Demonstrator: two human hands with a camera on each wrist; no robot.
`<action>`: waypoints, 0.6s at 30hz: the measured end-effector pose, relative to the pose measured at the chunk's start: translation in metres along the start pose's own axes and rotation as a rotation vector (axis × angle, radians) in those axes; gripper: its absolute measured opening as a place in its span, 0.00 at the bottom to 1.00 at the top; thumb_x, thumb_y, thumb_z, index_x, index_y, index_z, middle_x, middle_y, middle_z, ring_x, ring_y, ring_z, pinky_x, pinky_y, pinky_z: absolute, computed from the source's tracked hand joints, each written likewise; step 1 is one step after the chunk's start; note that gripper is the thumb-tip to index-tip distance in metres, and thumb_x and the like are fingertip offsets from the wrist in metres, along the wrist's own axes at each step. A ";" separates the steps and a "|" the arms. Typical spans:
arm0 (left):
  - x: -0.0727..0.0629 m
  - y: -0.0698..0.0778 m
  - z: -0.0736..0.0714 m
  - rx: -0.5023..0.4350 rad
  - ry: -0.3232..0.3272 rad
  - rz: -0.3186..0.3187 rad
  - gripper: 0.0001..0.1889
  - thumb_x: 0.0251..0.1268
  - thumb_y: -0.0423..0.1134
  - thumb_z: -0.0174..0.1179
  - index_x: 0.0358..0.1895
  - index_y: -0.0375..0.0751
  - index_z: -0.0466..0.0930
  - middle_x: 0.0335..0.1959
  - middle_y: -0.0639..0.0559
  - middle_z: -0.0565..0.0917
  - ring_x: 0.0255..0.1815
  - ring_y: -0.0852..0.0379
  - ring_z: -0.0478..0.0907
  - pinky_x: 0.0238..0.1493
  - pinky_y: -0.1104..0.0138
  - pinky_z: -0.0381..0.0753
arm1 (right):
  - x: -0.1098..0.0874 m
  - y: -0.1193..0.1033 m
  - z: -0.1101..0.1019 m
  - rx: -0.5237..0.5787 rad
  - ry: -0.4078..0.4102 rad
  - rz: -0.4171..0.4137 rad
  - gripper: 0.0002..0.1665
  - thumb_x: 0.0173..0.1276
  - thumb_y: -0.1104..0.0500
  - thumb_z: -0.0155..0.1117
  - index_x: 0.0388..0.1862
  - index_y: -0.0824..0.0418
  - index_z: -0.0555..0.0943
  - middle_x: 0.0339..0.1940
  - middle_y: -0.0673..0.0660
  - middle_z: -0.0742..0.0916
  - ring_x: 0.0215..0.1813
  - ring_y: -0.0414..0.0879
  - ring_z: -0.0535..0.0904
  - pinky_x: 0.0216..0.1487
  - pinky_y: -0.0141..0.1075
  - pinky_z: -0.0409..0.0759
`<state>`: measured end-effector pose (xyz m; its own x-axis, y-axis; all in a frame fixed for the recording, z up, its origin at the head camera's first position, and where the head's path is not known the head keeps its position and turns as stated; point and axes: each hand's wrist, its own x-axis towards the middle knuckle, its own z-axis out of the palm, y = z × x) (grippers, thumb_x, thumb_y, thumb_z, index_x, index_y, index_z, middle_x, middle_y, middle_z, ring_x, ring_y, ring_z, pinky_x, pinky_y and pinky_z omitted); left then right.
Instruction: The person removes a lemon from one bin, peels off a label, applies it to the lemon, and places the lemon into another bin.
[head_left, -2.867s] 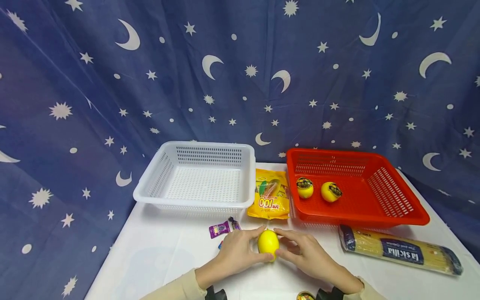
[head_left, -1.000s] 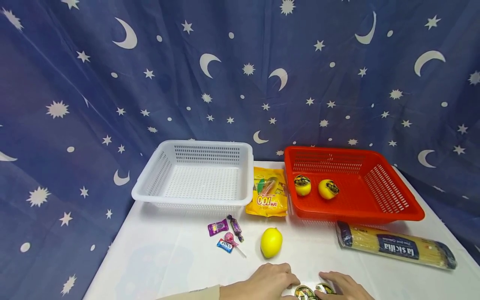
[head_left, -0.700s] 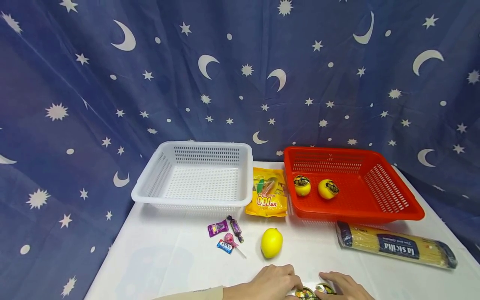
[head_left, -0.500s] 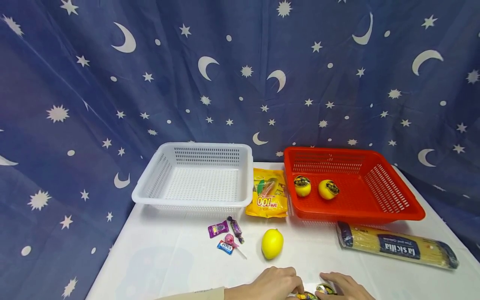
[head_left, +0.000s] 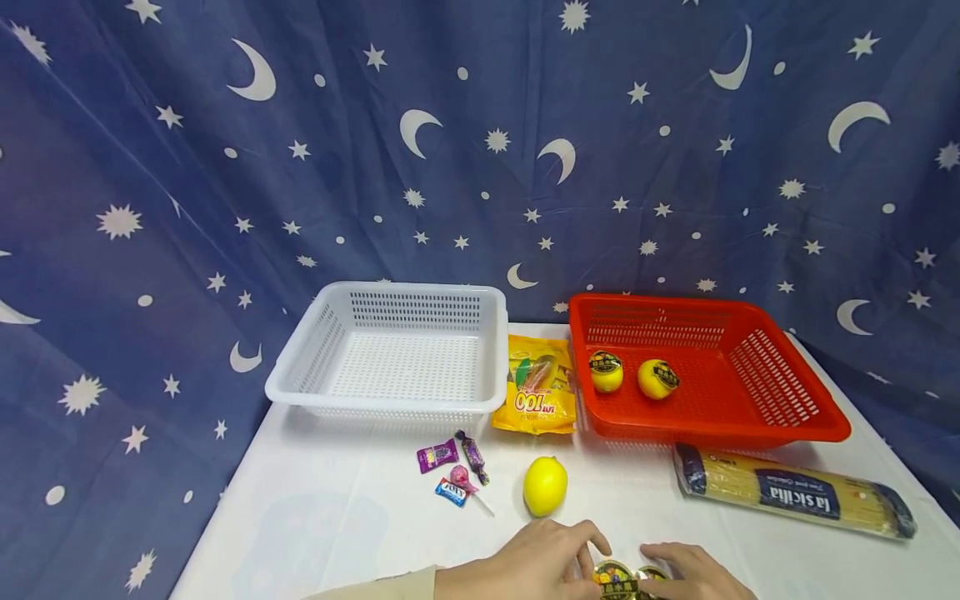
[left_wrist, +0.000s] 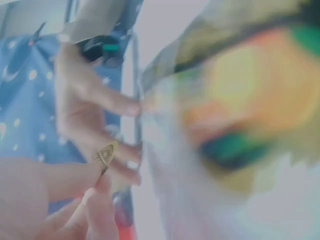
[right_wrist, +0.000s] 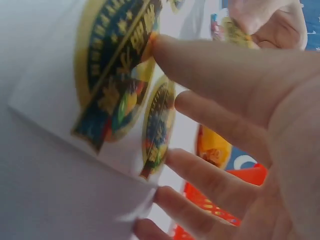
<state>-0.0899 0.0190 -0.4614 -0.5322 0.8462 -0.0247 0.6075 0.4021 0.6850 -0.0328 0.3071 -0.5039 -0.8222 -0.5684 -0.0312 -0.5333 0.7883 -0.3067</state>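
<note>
My left hand (head_left: 536, 562) pinches a round fruit sticker (left_wrist: 105, 156) by its edge, as the left wrist view shows. The same sticker (right_wrist: 236, 34) is up off the sheet in the right wrist view. My right hand (head_left: 693, 573) rests on a white sticker sheet (right_wrist: 55, 107), its thumb on a large oval black-and-gold sticker (right_wrist: 117, 60) and its spread fingers at a smaller sticker (right_wrist: 158, 127). Just beyond my left hand a yellow lemon (head_left: 545, 486) lies on the table, with no sticker showing on it. The sheet's near part is outside the head view.
Two stickered lemons sit in a red basket (head_left: 750, 433) at the back right. A white basket (head_left: 386, 404) stands back left, a yellow candy bag (head_left: 534, 387) between them. Wrapped candies (head_left: 437, 456) and a lollipop (head_left: 460, 477) lie left of the lemon, a spaghetti pack (head_left: 795, 492) right.
Both hands have let go of the lemon and moved down to the sticker sheet. In the last half second my left hand has lifted a sticker up; the right hand has stayed nearly still.
</note>
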 end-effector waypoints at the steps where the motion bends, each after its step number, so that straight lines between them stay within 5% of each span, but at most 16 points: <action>1: -0.002 0.001 -0.004 -0.004 0.031 -0.006 0.17 0.70 0.43 0.67 0.58 0.47 0.78 0.34 0.65 0.89 0.24 0.84 0.73 0.35 0.85 0.71 | 0.002 -0.001 -0.004 0.036 -0.032 0.019 0.25 0.63 0.29 0.66 0.52 0.38 0.89 0.57 0.50 0.86 0.56 0.44 0.80 0.49 0.37 0.84; 6: -0.014 -0.004 -0.027 -0.075 0.188 -0.065 0.15 0.65 0.42 0.71 0.53 0.50 0.82 0.32 0.66 0.88 0.21 0.82 0.71 0.30 0.82 0.73 | 0.022 -0.015 -0.036 0.302 -0.287 0.331 0.30 0.59 0.34 0.74 0.58 0.41 0.86 0.62 0.53 0.84 0.61 0.53 0.80 0.57 0.53 0.84; 10: -0.020 -0.016 -0.047 -0.228 0.261 -0.147 0.12 0.65 0.40 0.70 0.49 0.51 0.82 0.34 0.61 0.88 0.22 0.75 0.75 0.29 0.77 0.75 | 0.044 -0.031 -0.056 0.382 -0.262 0.477 0.32 0.56 0.36 0.77 0.58 0.44 0.85 0.62 0.50 0.84 0.65 0.57 0.78 0.63 0.67 0.75; 13: -0.020 -0.027 -0.061 -0.281 0.322 -0.196 0.10 0.66 0.40 0.68 0.48 0.50 0.82 0.35 0.56 0.87 0.24 0.71 0.75 0.27 0.74 0.75 | 0.060 -0.035 -0.063 0.331 -0.099 0.371 0.30 0.59 0.36 0.75 0.58 0.45 0.85 0.59 0.47 0.87 0.61 0.52 0.82 0.62 0.57 0.81; 18: -0.012 -0.040 -0.073 -0.285 0.399 -0.277 0.08 0.70 0.44 0.65 0.47 0.49 0.85 0.35 0.57 0.85 0.25 0.67 0.72 0.25 0.73 0.73 | 0.092 -0.035 -0.061 0.262 0.136 0.160 0.34 0.64 0.40 0.74 0.64 0.56 0.82 0.57 0.52 0.89 0.51 0.48 0.87 0.43 0.34 0.85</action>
<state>-0.1511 -0.0326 -0.4356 -0.8644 0.5027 0.0078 0.2595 0.4329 0.8633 -0.1016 0.2419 -0.4383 -0.9197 -0.3918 0.0236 -0.3408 0.7672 -0.5433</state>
